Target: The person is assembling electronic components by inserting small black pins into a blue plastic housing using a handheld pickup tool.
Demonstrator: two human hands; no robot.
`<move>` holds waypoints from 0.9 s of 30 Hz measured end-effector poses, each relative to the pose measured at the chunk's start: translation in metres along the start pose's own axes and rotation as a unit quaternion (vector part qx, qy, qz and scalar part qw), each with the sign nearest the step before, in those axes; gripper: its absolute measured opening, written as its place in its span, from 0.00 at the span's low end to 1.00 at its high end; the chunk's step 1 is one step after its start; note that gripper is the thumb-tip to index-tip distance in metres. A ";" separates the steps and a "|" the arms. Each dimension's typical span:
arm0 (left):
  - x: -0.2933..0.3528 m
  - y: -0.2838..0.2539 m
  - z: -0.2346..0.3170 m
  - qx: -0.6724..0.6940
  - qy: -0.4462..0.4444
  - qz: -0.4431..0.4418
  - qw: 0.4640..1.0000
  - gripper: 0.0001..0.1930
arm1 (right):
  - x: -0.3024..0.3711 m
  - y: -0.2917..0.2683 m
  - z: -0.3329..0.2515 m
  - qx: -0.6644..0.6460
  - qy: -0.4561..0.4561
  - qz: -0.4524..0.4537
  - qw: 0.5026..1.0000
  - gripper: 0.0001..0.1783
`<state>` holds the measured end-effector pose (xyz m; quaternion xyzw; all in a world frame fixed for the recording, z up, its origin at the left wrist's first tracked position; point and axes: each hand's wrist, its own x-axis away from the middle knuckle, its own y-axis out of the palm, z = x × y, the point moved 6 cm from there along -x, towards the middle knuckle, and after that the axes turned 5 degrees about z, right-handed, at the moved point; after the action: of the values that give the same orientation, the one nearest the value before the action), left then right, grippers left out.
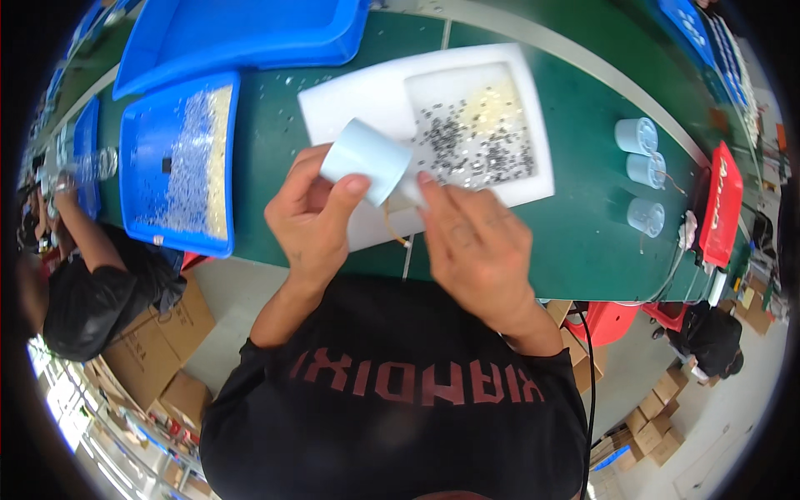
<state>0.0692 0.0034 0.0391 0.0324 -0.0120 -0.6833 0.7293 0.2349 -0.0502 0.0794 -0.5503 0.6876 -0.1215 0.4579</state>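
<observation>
The left hand [308, 208] is raised above the near edge of the green surface [583, 217], its forearm slanting up and inward from the black shirt [400, 450]. Its fingers grip a light-blue cylinder [367, 158]: the thumb lies across the near side, pointing up and to the right, while the other fingers curl around behind the left end. The cylinder is held clear of the surface and tilted, its long axis running from upper left to lower right. A thin yellowish wire [390, 223] hangs below it, with a small pale tip.

The right hand [479, 237] comes in from the other side, forearm leaning up and to the left, the back of the hand facing up. Its index finger reaches toward the cylinder's right end and the remaining fingers are bent; whether they pinch anything cannot be told.

Just beyond both hands, a white foam tray [354, 100] lies at an angle, its recess scattered with small dark pieces [446, 133] and pale yellow pieces [492, 108]. To the left rests a shallow blue tray [142, 158] of white and yellowish pieces. Well apart on the right, three light-blue cups [646, 217] stand near a red bin [720, 208].
</observation>
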 end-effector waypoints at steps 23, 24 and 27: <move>-0.025 -0.014 0.009 0.034 0.152 -0.063 0.986 0.20 | -0.016 0.035 0.005 -0.373 0.237 -0.103 0.891 0.11; -0.023 -0.015 0.016 0.005 0.175 -0.060 0.983 0.21 | -0.011 0.038 0.002 -0.376 0.237 -0.105 0.890 0.11; -0.022 -0.006 0.049 0.086 0.183 0.016 0.979 0.25 | -0.007 0.022 0.000 -0.148 0.073 0.058 0.985 0.22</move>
<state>0.0584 0.0239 0.0883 0.2193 0.0623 -0.6501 0.7248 0.2204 -0.0363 0.0681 -0.5607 0.7603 -0.0310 0.3264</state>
